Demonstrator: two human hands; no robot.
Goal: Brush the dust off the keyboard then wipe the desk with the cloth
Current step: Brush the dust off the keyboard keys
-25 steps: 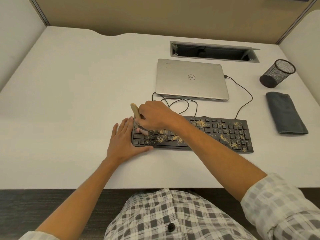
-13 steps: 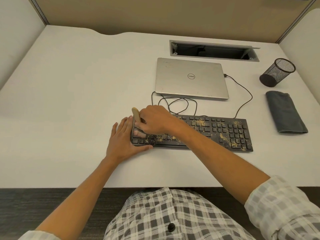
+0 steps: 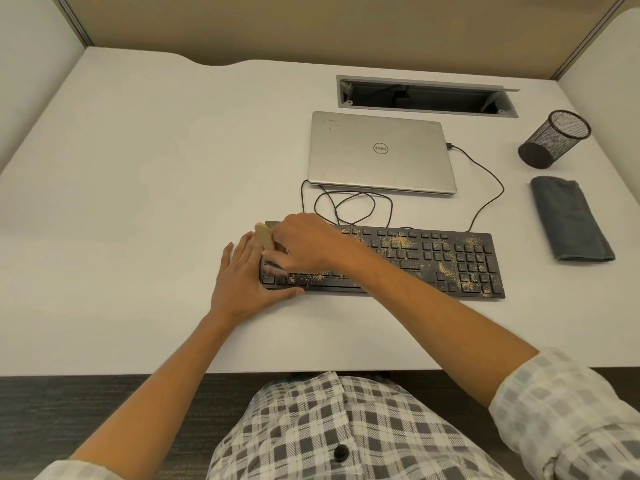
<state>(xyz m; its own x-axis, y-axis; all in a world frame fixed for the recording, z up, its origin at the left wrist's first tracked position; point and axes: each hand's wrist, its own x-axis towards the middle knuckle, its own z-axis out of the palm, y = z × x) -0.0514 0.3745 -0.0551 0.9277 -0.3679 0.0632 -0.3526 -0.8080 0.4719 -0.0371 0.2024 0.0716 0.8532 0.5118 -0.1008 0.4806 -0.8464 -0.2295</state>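
Note:
A black keyboard (image 3: pixel 433 258) lies on the white desk (image 3: pixel 138 202), speckled with yellowish dust, thickest at its middle and right end. My right hand (image 3: pixel 304 244) grips a small brush with a pale wooden handle (image 3: pixel 264 235) over the keyboard's left end; the bristles are hidden under my fingers. My left hand (image 3: pixel 246 282) lies flat against the keyboard's left edge, thumb along its front. A folded grey cloth (image 3: pixel 568 220) rests at the far right of the desk, apart from both hands.
A closed silver laptop (image 3: pixel 381 154) sits behind the keyboard, with a looped black cable (image 3: pixel 346 206) between them. A black mesh pen cup (image 3: pixel 554 138) lies tipped at the right. A cable slot (image 3: pixel 426 97) opens at the back. Partition walls enclose the desk.
My right hand with the brush has worked slightly forward and down over the keyboard's left keys, and less dust shows there. My left hand has stayed in place.

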